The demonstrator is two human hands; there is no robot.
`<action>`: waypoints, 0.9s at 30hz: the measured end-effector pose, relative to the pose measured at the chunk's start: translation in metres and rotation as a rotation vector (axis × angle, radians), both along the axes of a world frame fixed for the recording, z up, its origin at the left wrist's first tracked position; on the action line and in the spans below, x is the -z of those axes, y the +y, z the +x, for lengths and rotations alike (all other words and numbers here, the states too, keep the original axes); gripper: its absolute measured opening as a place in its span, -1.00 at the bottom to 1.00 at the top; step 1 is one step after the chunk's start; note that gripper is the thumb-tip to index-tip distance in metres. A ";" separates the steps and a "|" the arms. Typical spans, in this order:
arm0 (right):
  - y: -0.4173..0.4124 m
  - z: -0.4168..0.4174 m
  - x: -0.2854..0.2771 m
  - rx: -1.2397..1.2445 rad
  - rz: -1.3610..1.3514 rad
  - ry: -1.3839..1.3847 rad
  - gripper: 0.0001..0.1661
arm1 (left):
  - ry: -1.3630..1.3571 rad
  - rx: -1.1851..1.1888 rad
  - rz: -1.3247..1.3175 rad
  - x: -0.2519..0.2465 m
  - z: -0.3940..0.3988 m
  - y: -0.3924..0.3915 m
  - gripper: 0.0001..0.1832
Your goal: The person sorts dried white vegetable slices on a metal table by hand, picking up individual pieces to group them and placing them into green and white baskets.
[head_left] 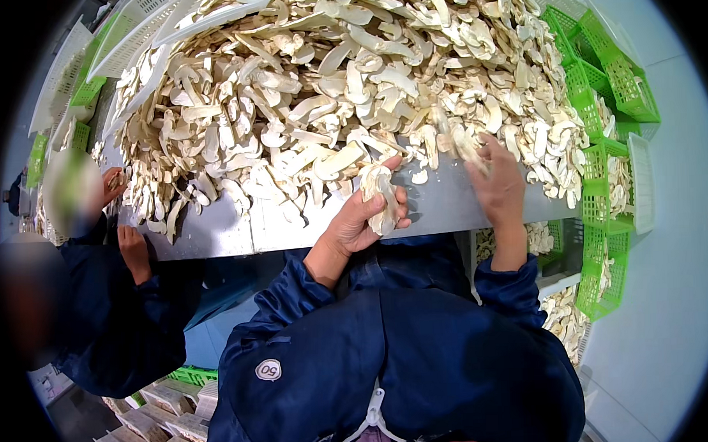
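My left hand [357, 218] is raised in front of my body, over the table's near edge. Pale dried mushroom slices [381, 199] lie gripped between its thumb and fingers, seemingly several stacked together. To the right, my right hand [498, 187] reaches over the metal table [441, 203] at the front of the heap. Motion blurs its fingertips, which pinch a mushroom slice [467, 146] at the pile's edge. A broad heap of mushroom slices [337, 87] covers most of the tabletop beyond both hands.
At the left, a co-worker's hands [134, 252] are at the table edge. Green plastic baskets [595, 171] holding slices line the right side. White perforated trays [134, 38] stand at the far left. Filled containers [145, 424] sit on the floor behind, lower left.
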State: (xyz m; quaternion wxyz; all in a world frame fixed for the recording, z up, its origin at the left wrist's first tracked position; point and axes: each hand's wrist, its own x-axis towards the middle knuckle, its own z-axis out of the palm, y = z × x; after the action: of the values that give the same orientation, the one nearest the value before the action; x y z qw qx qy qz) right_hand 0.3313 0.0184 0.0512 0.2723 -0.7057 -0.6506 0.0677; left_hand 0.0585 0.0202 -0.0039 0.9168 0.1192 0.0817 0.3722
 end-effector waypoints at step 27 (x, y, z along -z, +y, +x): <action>0.022 -0.010 0.008 -0.125 0.089 -0.158 -0.54 | -0.028 0.001 0.016 0.003 -0.002 -0.002 -0.11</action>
State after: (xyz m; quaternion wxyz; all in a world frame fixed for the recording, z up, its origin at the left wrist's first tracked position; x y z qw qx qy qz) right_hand 0.3210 0.0408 0.0434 0.2466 -0.6542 -0.7150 -0.0003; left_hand 0.0569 0.0178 -0.0070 0.9170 0.1216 0.0658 0.3741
